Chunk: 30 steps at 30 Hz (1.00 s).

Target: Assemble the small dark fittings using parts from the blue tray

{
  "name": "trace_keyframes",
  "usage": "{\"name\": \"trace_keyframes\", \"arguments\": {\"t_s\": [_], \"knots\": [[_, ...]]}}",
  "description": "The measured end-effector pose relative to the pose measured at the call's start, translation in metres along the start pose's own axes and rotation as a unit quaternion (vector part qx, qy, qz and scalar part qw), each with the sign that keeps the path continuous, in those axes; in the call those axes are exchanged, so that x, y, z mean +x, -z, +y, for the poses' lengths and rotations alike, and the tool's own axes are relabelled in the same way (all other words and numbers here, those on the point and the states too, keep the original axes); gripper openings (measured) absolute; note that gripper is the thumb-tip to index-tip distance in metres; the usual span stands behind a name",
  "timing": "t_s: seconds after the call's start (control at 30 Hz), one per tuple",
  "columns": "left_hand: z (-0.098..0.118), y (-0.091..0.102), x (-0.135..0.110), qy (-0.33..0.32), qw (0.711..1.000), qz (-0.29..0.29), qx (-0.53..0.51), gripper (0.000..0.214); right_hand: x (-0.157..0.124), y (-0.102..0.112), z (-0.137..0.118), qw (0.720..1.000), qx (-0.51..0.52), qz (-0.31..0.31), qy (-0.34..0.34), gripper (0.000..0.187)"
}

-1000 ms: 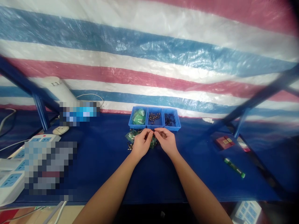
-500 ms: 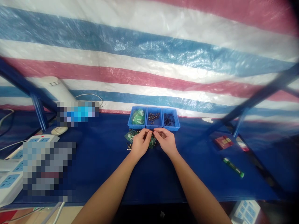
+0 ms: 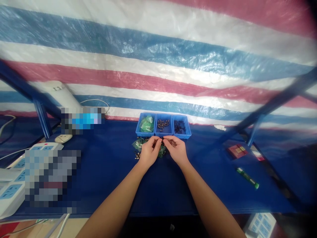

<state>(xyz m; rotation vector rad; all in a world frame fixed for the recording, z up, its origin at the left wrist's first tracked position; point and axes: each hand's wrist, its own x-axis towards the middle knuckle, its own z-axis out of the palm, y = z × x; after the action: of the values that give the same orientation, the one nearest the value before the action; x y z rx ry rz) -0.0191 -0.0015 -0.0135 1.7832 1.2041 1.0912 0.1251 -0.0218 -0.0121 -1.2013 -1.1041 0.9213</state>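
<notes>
My left hand (image 3: 149, 152) and my right hand (image 3: 176, 150) meet fingertip to fingertip just in front of three small blue bins (image 3: 163, 126). Both hands are closed in a pinch on a tiny part too small to name. Under and beside them lies a heap of small green circuit boards (image 3: 137, 144) with small metal pieces on the blue table cover. The left bin holds green boards, the middle one small brass-coloured parts, the right one small black parts.
White power strips (image 3: 15, 185) and cables lie at the left edge. A white device (image 3: 59, 94) leans at the back left. A red card (image 3: 237, 150) and a green stick (image 3: 247, 178) lie at the right. Blue frame struts rise on both sides; a striped tarp hangs behind.
The hands have stayed in place, with only slight finger movement at the pinch. The view shifted very little.
</notes>
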Motion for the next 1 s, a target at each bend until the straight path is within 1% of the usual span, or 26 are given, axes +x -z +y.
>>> {"name": "trace_keyframes", "arguments": {"t_s": [0.1,0.27,0.43,0.57,0.77,1.0], "knots": [[0.001,0.0,-0.0002,-0.003,1.0,-0.003,-0.005,0.025,0.0003,0.0009,0.0004,1.0,0.003,0.001,0.002,0.025],[0.003,0.0005,0.0001,-0.005,1.0,0.007,-0.002,0.024,-0.0002,0.0006,-0.0015,1.0,-0.001,-0.003,0.003,0.026],[0.004,0.0015,0.0002,-0.003,1.0,-0.001,-0.006,0.026,-0.0004,-0.0003,-0.0015,1.0,0.004,-0.004,0.0,0.025],[0.0034,0.0006,0.0,0.0,1.0,0.001,-0.02,0.025,0.0002,0.0006,-0.0007,1.0,0.009,0.001,-0.003,0.024],[0.0012,0.0004,0.0012,-0.004,1.0,0.004,-0.006,0.024,0.0,0.0,-0.0014,1.0,0.014,-0.011,0.001,0.024],[0.0013,0.0002,-0.0001,0.001,1.0,0.004,-0.016,0.025,-0.0004,0.0007,-0.0032,1.0,0.006,-0.003,-0.002,0.024]]}}
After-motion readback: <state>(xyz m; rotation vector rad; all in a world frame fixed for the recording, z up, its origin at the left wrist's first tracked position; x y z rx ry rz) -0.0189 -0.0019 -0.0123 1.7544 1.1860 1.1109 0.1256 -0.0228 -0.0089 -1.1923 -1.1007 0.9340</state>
